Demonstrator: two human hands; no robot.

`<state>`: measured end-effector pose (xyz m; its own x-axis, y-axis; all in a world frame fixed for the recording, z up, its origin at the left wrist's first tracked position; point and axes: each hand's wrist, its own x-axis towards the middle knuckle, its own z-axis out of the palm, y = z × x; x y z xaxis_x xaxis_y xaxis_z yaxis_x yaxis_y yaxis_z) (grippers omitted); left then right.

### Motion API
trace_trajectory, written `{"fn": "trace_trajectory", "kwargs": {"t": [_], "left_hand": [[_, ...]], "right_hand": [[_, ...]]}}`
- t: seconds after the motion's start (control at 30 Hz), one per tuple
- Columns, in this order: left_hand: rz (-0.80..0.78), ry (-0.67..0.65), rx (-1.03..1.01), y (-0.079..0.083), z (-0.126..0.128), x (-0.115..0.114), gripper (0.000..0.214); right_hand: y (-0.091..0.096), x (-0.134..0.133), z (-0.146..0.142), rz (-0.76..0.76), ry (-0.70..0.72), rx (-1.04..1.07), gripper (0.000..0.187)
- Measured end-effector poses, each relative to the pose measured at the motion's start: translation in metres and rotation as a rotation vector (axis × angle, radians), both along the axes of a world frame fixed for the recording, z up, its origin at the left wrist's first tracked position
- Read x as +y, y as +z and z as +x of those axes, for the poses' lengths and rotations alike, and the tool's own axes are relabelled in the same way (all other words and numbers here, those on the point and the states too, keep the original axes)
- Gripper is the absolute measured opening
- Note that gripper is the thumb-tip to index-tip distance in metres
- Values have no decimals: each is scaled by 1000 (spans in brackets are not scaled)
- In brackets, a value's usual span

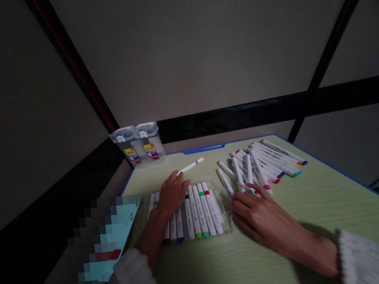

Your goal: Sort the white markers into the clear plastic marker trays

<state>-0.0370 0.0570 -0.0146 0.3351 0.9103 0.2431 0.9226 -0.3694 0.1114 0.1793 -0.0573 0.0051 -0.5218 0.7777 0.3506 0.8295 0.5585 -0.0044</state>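
**A:** Left hand?

**B:** Left hand curled, fingertips pinching the near end of a white purple-banded marker. The marker slants away to the right. The heel of the hand sits over a row of markers.

**A:** Right hand?

**B:** Right hand palm down on the tabletop, fingers loosely spread, gripping nothing. Its fingertips reach the near ends of a loose pile of markers, just beside the row's right edge.

**A:** How does the row lie?

**B:** Side by side in a clear tray, white barrels, coloured bands: green, red, blue. The left part is hidden under the wrist.

**A:** And the pile?

**B:** Fanned out and overlapping at the far right of the tabletop, caps in many colours.

**A:** Farther out?

**B:** Two clear boxes with yellow labels stand upright at the far left corner. A blurred blue item overhangs the near left edge. Both wrists wear white knit sleeves. Light is dim.
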Motion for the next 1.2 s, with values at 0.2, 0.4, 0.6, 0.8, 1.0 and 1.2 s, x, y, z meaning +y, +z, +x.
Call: {"fn": "trace_trajectory", "kwargs": {"t": [0.2, 0.4, 0.6, 0.8, 1.0, 1.2], "left_hand": [[-11, -39, -54, 2, 0, -1, 29], [-35, -54, -60, 2, 0, 0, 29], [-24, -48, -63, 1, 1, 1, 29], [-17, -77, -161, 5, 1, 0, 24], [6, -64, -135, 1, 0, 2, 24], [4, -54, -119, 0, 0, 3, 26]], "right_hand": [[1, -1, 0, 11, 11, 1, 19], [0, 0, 1, 0, 12, 1, 16], [0, 1, 1, 8, 22, -5, 19], [-1, 1, 0, -3, 29, 16, 19], [0, 1, 1, 2, 33, 19, 19], [1, 1, 0, -12, 31, 13, 17]]}}
